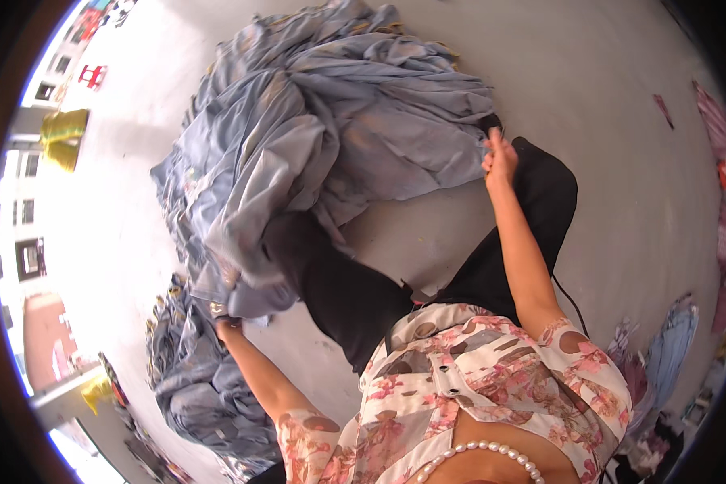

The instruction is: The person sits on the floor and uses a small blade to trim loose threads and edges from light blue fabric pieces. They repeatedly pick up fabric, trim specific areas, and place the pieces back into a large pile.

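Left hand: my left hand (227,325), lower left of frame, is closed on one edge of the blue sheet (315,137).
Right hand: my right hand (500,159), right of centre, pinches another edge of it, arm stretched out.
Sheet: bunched, spread from upper centre over my black trousers (355,298) onto the grey floor (605,161).
Nearby: second blue heap (194,379) at lower left, just beside my left hand; mixed clothes (669,355) at lower right.

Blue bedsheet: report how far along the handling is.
Done: nothing lies folded; a second crumpled blue pile sits on the floor at the person's left. In hand: the left hand and right hand each grip an edge of the blue bedsheet, held apart. Left: the sheet is bunched and wrinkled, not spread flat.
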`<state>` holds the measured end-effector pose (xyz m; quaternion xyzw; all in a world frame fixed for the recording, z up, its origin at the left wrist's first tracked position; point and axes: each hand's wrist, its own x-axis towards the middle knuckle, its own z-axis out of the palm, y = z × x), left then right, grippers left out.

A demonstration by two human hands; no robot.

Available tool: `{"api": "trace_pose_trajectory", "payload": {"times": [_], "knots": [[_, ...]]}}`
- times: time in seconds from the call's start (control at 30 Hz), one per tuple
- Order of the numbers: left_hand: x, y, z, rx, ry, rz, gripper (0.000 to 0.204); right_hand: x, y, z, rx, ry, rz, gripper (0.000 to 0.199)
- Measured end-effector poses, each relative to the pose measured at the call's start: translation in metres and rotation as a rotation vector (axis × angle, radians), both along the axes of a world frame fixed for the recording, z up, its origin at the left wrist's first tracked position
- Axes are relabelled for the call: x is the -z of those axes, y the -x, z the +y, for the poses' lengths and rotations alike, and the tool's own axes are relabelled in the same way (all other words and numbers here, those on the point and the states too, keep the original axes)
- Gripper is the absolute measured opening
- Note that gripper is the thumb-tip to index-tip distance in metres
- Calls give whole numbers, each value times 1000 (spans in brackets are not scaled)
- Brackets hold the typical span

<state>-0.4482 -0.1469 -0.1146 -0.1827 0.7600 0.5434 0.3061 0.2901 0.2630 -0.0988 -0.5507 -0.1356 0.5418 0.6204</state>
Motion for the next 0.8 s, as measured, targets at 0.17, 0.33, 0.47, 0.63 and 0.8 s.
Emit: {"api": "trace_pose_trajectory", "payload": {"times": [0.17,0.33,0.47,0.63,0.8], "knots": [[28,-198,62,315,249,330,58,133,-71,36,-190,286,-833,29],[-114,-343,139,524,198,1119,33,150,-63,63,-721,166,-1412,58],[-162,-438,225,873,-21,1522,26,169,-59,71,-981,309,-1373,87],[-62,-504,306,1067,-369,723,21,187,-26,48,-701,380,-1191,64],[132,-503,328,698,-34,-214,38,158,-46,88,-266,174,-1118,24]]}}
